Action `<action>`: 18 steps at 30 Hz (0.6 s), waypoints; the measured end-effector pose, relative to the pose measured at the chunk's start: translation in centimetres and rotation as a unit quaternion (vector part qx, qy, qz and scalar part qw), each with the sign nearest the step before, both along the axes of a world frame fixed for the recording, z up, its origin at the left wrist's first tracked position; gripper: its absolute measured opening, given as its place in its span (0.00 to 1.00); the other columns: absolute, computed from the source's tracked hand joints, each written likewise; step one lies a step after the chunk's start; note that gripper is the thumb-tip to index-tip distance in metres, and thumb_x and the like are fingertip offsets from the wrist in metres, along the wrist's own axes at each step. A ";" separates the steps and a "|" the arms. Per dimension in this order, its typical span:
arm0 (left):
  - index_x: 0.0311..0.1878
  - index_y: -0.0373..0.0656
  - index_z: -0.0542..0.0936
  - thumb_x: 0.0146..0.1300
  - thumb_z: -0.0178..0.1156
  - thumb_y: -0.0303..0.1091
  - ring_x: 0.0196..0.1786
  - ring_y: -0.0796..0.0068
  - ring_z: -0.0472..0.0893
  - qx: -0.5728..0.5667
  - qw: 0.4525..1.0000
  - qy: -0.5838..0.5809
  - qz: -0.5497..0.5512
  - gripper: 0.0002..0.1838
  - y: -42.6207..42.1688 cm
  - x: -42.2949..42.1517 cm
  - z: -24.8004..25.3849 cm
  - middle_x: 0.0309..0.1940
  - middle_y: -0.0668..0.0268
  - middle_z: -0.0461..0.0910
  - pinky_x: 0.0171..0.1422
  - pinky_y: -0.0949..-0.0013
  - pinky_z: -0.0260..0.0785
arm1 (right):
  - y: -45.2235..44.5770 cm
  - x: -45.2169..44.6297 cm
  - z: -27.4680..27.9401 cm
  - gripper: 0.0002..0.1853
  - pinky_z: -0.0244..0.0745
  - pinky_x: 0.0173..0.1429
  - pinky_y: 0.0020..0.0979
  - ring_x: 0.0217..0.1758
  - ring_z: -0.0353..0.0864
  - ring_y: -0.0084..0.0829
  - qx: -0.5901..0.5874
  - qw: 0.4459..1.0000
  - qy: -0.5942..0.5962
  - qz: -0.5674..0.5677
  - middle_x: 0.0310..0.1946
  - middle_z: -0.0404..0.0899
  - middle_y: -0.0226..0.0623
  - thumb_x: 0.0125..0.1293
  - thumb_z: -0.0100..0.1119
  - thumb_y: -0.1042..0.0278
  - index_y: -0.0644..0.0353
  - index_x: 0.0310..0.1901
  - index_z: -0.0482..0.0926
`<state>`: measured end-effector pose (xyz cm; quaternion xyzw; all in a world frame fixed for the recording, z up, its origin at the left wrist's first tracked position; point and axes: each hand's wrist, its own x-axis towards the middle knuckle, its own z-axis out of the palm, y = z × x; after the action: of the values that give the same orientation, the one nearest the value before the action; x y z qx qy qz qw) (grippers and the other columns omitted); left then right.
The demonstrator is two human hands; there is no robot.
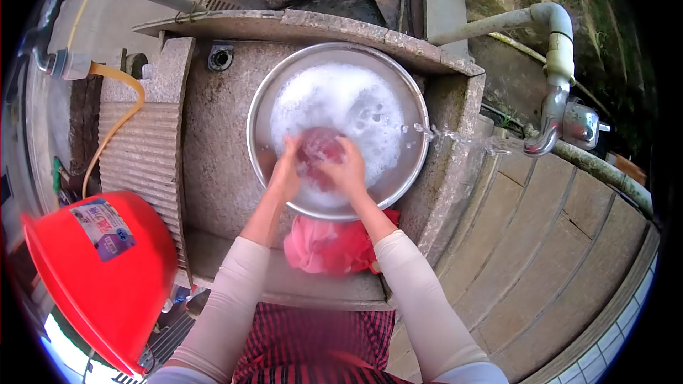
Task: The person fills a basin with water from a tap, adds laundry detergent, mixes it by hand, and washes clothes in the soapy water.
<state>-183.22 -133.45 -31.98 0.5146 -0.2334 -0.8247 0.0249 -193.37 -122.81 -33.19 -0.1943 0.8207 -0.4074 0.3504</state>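
The left hand and the right hand hold together one dark red bundle between them. Both hands are partly curled, neither flat nor in a full fist: the left has its fingers along the near-left side of the bundle, and the right lays some of its fingers over the opposite side. The bundle is blurred, so I cannot tell its material exactly. From the left hand it lies toward two o'clock, from the right hand toward ten o'clock. Its outline is nearly round and shows no clear long axis. Both hands touch it, so neither is really the nearer one.

The forearms, in pale sleeves, come from five and seven o'clock and lean inward, with the wrists above the near part of the basin.

The bundle sits in the metal basin, toward seven o'clock from its centre, at the near edge of the white foam. The basin stands in a stone sink. Just outside its rim, at six o'clock, lies a pink-red cloth. At three o'clock, a faucet sends water toward the basin. At eight o'clock, well apart, is a tilted red tub.
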 end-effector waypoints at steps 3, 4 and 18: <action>0.63 0.44 0.68 0.68 0.42 0.64 0.63 0.63 0.66 0.164 0.975 0.114 0.098 0.34 -0.7 0.9 -0.1 0.61 0.60 0.66 0.65 0.61 0.61 | -0.8 2.3 5.4 0.28 0.72 0.53 0.38 0.49 0.78 0.42 -0.055 0.995 0.039 0.072 0.47 0.77 0.44 0.45 0.75 0.63 0.58 0.50 0.77; 0.61 0.43 0.69 0.68 0.43 0.63 0.61 0.65 0.69 0.205 0.957 0.159 0.131 0.33 -0.7 1.1 -0.4 0.58 0.61 0.68 0.62 0.62 0.64 | -0.3 3.3 6.8 0.27 0.72 0.53 0.38 0.48 0.78 0.42 -0.078 0.990 0.056 0.099 0.47 0.77 0.43 0.45 0.75 0.62 0.55 0.50 0.78; 0.50 0.49 0.81 0.63 0.57 0.43 0.44 0.51 0.80 -0.383 0.654 0.123 -0.641 0.15 24.7 -1.3 -1.0 0.39 0.56 0.81 0.49 0.55 0.74 | -2.0 3.2 16.5 0.28 0.70 0.49 0.41 0.49 0.70 0.43 -0.064 0.987 0.148 -0.020 0.43 0.70 0.37 0.34 0.77 0.53 0.50 0.41 0.78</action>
<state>-184.53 -108.78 -32.99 0.0756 -0.7950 -0.5291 -0.2869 -190.20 -124.82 -16.74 -0.2582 0.8395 -0.4327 0.2034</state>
